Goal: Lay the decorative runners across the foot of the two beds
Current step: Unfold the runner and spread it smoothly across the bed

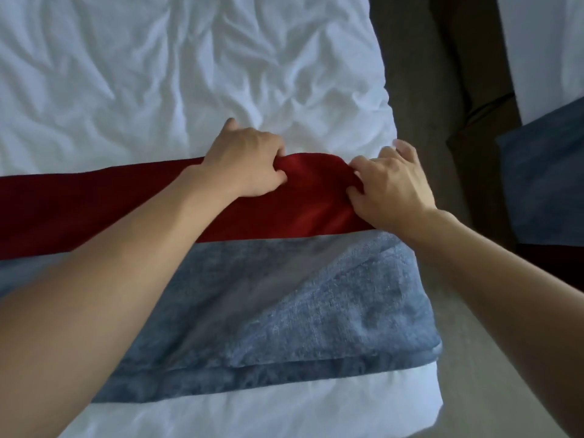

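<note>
Soft, dim daylight with a cool bluish cast falls evenly on the white bedding (pixel 158 74), its creases faintly shaded. No glare. The forearms cast pale shadows on the blue runner (pixel 284 295). Wide-angle bending curves the edges; detail is slightly soft throughout.

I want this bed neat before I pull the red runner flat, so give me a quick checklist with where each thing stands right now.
1. Left hand grips the red runner: ok.
2. Right hand pinches the runner: ok.
3. Red runner flat at the right end: not ok, it is bunched up between the hands.
4. Red runner flat toward the left: ok.
5. Blue runner smooth: not ok, a fold runs across its right end.
6. Red runner's overhang down the bed's right side: cannot tell.
</note>
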